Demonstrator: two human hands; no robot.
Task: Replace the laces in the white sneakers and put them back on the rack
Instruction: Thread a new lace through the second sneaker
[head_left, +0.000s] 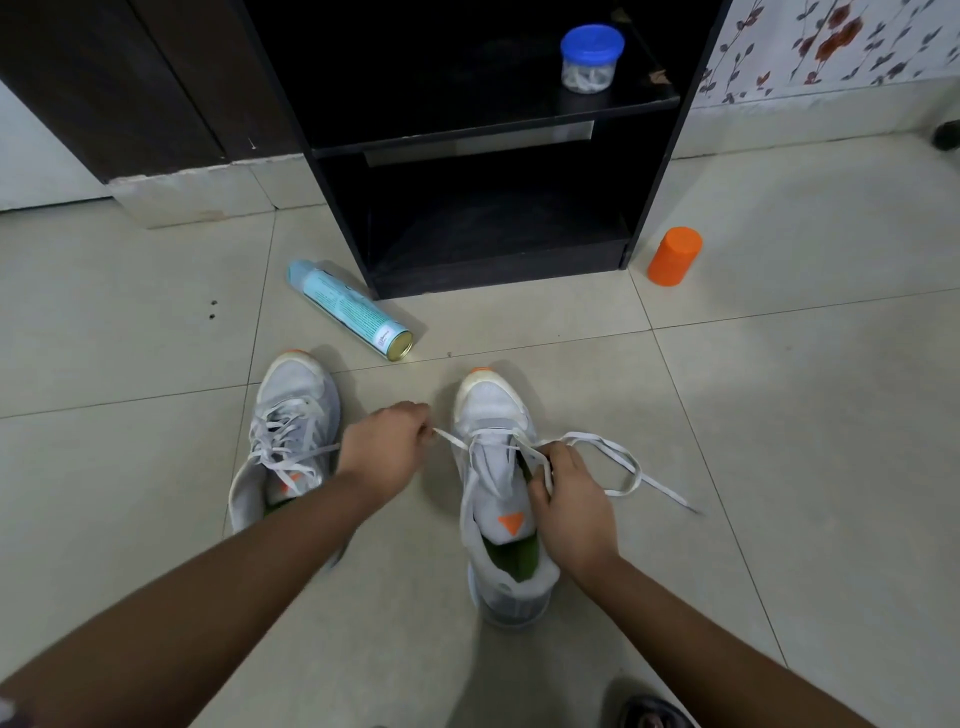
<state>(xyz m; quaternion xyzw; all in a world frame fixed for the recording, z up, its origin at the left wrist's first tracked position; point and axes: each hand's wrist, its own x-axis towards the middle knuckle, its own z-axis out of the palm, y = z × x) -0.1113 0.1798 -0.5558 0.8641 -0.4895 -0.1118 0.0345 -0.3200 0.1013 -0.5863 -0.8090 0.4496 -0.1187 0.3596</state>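
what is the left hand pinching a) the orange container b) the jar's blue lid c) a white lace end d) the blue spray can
c: the left hand pinches one end of the white lace, which runs to the sneaker beside it; the spray can lies untouched on the floor.

A home: tiled floor (779, 415), black shoe rack (488, 145), floral wallpaper (831, 47).

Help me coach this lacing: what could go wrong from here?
The left hand pinches a short end of the lace while a long loop trails on the floor past the right hand, so the ends may finish uneven. The spray can lying near the sneaker might roll if nudged.
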